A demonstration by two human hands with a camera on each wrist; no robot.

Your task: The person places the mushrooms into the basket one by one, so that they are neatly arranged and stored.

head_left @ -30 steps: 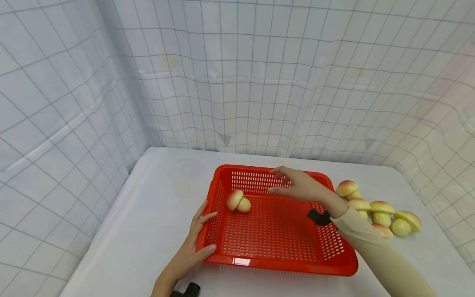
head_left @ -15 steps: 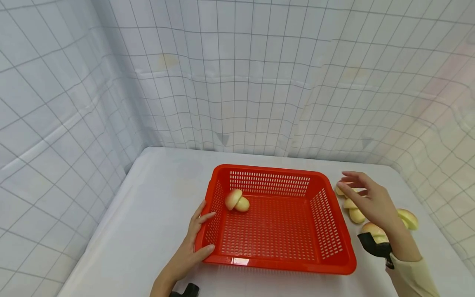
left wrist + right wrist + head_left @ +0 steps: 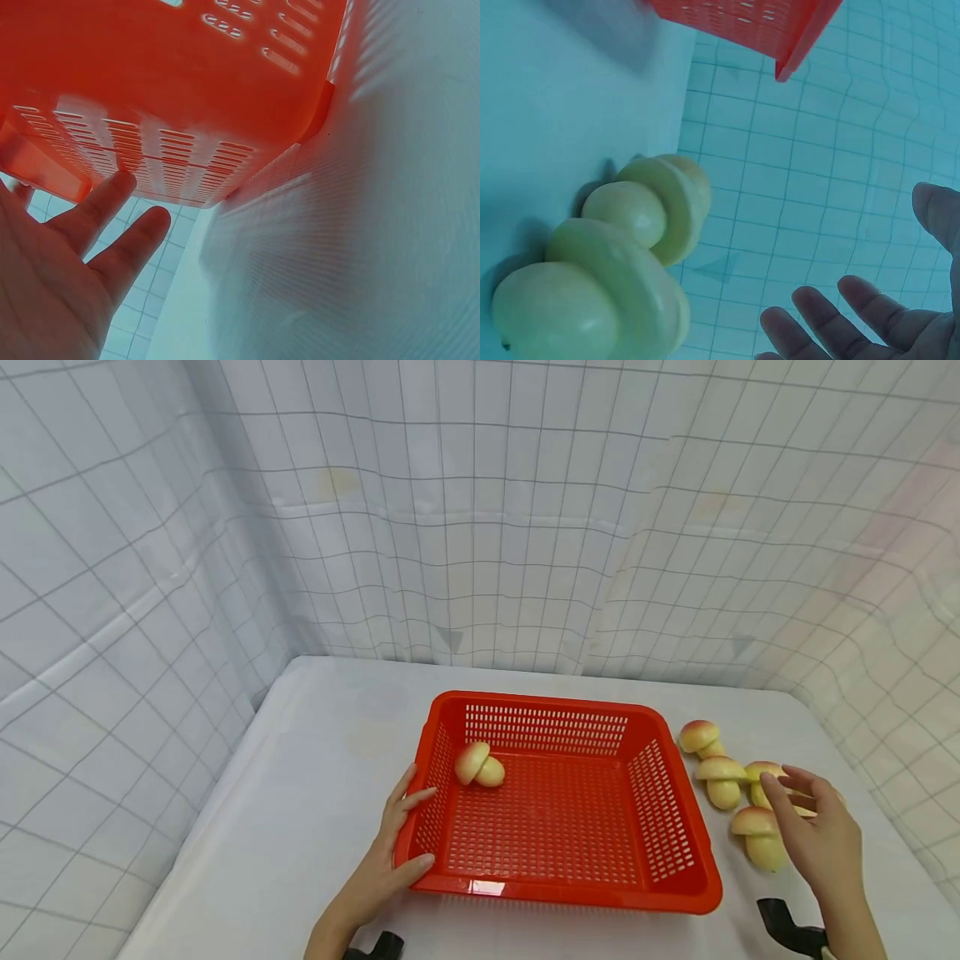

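Basket [image 3: 585, 901], red and slotted, sat on the white table [image 3: 322, 760] in the head view, with one mushroom [image 3: 471, 764] lying on its floor near the left wall, stem toward the right. The left hand [image 3: 386, 860] rested on the left rim near the near corner, fingers apart and fairly straight, thumb laid over the edge. Right of the basket lay a cluster of yellow mushrooms [image 3: 763, 842] with reddish caps. The right hand [image 3: 821, 835] was above the right part of the cluster, hiding some of it, thumb and fingers apart and gripping nothing that showed. Checked white cloth [image 3: 525, 485] hung beyond the table. In the left wrist view, the left hand's fingers were spread outside the slotted wall, close to it; whether each tip touched was unclear. In the right wrist view, the right hand was open and held nothing, apart from two mushrooms on its left, a corner of the basket farther off.
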